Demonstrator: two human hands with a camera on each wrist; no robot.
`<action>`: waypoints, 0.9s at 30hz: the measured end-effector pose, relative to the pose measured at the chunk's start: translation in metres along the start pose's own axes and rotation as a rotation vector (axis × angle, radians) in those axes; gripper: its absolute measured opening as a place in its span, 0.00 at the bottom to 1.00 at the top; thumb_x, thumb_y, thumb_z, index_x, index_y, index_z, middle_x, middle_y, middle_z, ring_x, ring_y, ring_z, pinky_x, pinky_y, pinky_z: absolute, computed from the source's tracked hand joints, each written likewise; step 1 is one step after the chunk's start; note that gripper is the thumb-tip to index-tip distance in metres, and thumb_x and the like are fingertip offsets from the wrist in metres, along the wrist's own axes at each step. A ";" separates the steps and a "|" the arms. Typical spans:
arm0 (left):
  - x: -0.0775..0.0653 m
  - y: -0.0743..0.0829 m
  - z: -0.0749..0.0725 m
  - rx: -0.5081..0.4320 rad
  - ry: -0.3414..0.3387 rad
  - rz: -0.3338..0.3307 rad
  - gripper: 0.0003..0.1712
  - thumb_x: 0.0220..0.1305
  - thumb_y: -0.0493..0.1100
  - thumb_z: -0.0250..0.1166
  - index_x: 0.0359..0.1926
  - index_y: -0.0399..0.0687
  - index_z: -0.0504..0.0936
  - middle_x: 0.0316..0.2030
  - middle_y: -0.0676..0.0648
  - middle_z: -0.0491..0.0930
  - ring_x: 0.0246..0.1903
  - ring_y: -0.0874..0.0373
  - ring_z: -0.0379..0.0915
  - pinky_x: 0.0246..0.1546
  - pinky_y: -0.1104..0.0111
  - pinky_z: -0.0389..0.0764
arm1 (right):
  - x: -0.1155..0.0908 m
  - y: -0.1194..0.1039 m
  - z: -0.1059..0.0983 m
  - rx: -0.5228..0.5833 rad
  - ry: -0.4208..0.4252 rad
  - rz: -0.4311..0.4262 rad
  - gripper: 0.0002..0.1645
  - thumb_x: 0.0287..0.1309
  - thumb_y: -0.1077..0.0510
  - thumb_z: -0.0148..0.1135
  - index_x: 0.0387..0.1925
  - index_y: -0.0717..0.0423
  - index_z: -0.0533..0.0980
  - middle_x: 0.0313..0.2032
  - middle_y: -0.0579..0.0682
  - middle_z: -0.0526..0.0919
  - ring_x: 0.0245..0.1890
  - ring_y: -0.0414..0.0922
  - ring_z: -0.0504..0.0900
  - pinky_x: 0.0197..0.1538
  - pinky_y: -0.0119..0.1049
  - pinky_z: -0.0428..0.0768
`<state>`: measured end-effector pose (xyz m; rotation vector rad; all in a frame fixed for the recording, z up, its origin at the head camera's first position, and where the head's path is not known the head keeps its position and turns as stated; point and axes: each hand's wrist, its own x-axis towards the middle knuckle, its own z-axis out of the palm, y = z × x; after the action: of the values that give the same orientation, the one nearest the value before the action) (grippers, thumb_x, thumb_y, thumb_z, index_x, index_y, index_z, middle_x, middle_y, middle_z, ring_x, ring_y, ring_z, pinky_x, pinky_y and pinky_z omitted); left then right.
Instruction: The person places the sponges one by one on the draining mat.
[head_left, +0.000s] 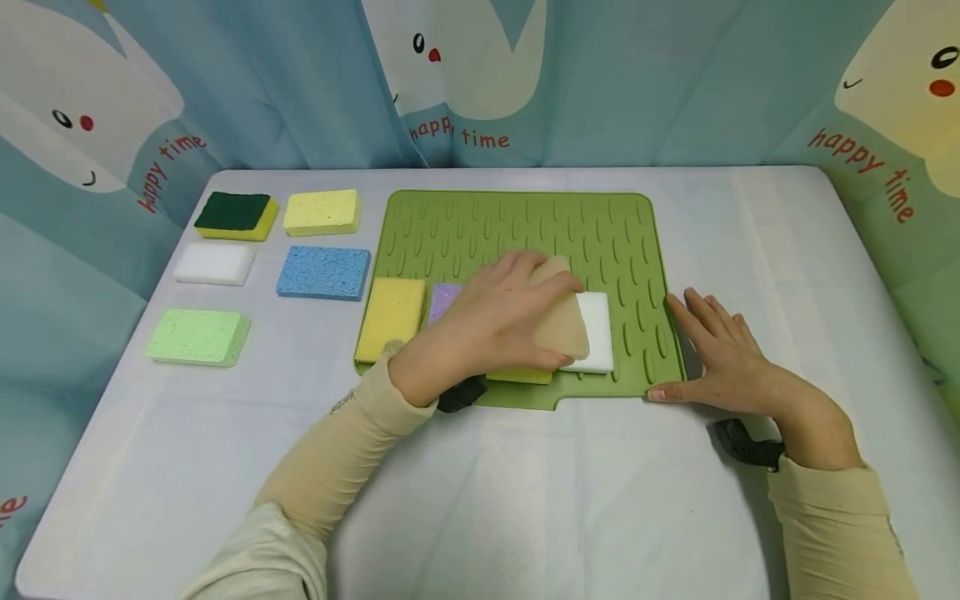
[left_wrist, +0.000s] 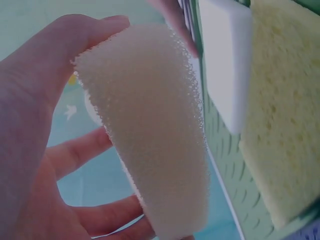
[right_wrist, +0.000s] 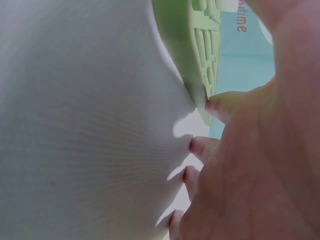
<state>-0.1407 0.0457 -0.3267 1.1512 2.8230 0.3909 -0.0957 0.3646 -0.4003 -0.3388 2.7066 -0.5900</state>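
Sleeves (head_left: 836, 533) foremost, left grip (head_left: 491, 321) clasps beige sponge (head_left: 562, 323) above mat (head_left: 517, 225), right grip (head_left: 723, 358) splayed at mat's right edge.

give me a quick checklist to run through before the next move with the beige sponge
1. Left grip has the beige sponge: ok, holding it over the mat's lower half in the head view.
2. Right grip at the green mat: ok, touching its right edge.
3. Beige sponge apart from the white block on the mat: cannot tell, they overlap in the head view.
4. Purple sponge in full view from the head: not ok, partly hidden behind the left grip.
5. Light green sponge off the mat: ok, well to its left.
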 end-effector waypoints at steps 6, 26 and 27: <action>0.011 0.011 0.005 0.007 -0.003 0.017 0.43 0.53 0.73 0.66 0.68 0.69 0.67 0.68 0.43 0.64 0.68 0.47 0.61 0.63 0.52 0.72 | 0.000 0.000 0.000 -0.002 0.002 0.001 0.79 0.42 0.36 0.77 0.79 0.54 0.33 0.77 0.67 0.31 0.76 0.68 0.28 0.71 0.71 0.29; 0.055 0.063 0.035 0.082 -0.145 0.077 0.52 0.54 0.78 0.61 0.75 0.72 0.53 0.77 0.45 0.50 0.75 0.49 0.49 0.72 0.56 0.62 | -0.001 0.003 -0.001 0.003 -0.013 -0.017 0.78 0.45 0.37 0.76 0.79 0.58 0.33 0.77 0.66 0.29 0.76 0.69 0.27 0.69 0.73 0.28; 0.058 0.065 0.036 0.084 -0.154 0.077 0.53 0.53 0.79 0.60 0.76 0.72 0.52 0.77 0.45 0.49 0.76 0.49 0.48 0.72 0.57 0.61 | -0.001 0.004 -0.001 0.002 -0.009 -0.023 0.77 0.45 0.38 0.76 0.79 0.59 0.35 0.77 0.66 0.30 0.76 0.69 0.28 0.69 0.73 0.28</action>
<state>-0.1322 0.1380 -0.3431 1.2510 2.6923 0.1802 -0.0953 0.3685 -0.4010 -0.3719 2.6970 -0.5960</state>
